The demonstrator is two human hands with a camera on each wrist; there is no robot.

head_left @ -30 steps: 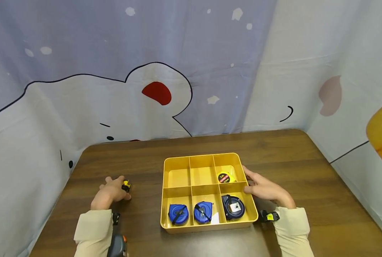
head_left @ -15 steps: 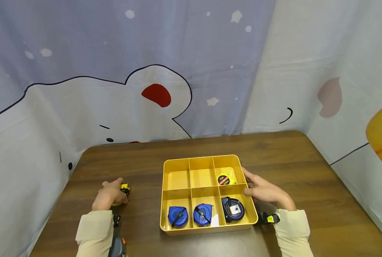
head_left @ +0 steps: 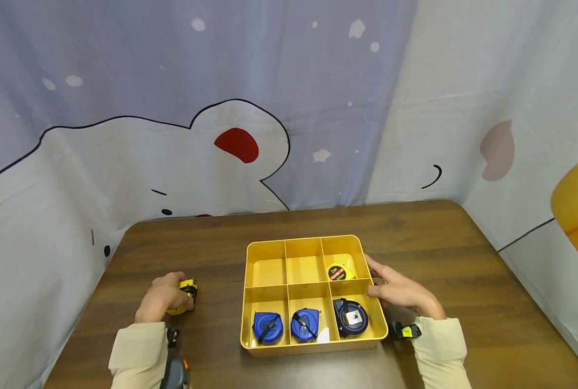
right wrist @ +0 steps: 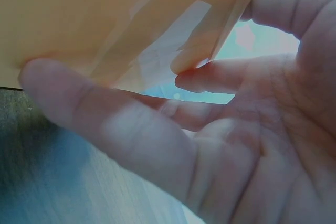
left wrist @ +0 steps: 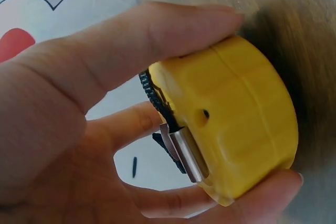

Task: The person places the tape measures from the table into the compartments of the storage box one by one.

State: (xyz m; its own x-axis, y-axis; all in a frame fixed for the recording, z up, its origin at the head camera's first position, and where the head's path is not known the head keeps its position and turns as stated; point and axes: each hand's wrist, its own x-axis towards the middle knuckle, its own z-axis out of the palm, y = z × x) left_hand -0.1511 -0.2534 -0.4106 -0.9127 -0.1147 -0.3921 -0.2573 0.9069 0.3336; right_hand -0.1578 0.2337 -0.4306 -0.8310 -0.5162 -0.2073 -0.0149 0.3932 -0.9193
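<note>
On the brown table (head_left: 464, 259), left of the tray, my left hand (head_left: 174, 296) grips a small yellow tape measure (head_left: 185, 292). In the left wrist view the thumb (left wrist: 157, 40) lies over the yellow tape measure (left wrist: 236, 119) and a finger curls under it; its metal clip (left wrist: 185, 153) shows. My right hand (head_left: 385, 283) pinches the right wall of a yellow six-compartment tray (head_left: 313, 239). In the right wrist view the tray wall (right wrist: 105, 14) sits between thumb and fingers.
The tray's front row holds two blue tape measures (head_left: 267, 327) (head_left: 303, 326) and a dark blue one (head_left: 349, 316). A round yellow-and-black tape (head_left: 336, 272) lies in the back right compartment. A printed curtain (head_left: 220, 135) hangs behind and beside the table.
My left hand has closed round the yellow tape measure and drawn it slightly nearer. The right hand stays on the tray wall.
</note>
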